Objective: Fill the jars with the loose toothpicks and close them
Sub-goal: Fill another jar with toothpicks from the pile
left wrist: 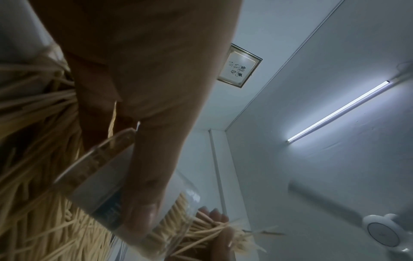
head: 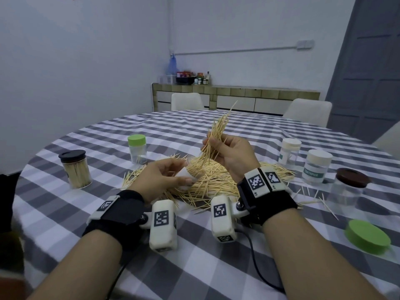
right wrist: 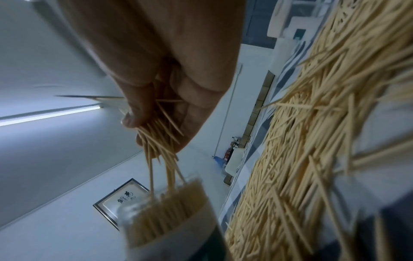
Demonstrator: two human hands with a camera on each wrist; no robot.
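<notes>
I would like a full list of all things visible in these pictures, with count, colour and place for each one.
open jar: 1, clear with white label, tilted in left hand, nearly full of toothpicks
toothpick bundle: 1, pale wood, in right hand, lower ends in the jar mouth
toothpick pile: 1, pale wood, table centre
black-lid jar: 1, full, table left
green-lid jar: 1, nearly empty, behind pile
white-lid jars: 2, clear, table right
brown-lid jar: 1, clear, far right
loose green lid: 1, near right edge
tablecloth: 1, grey-white check
chairs: 2, white, far side
left hand: holds jar
right hand: grips bundle
</notes>
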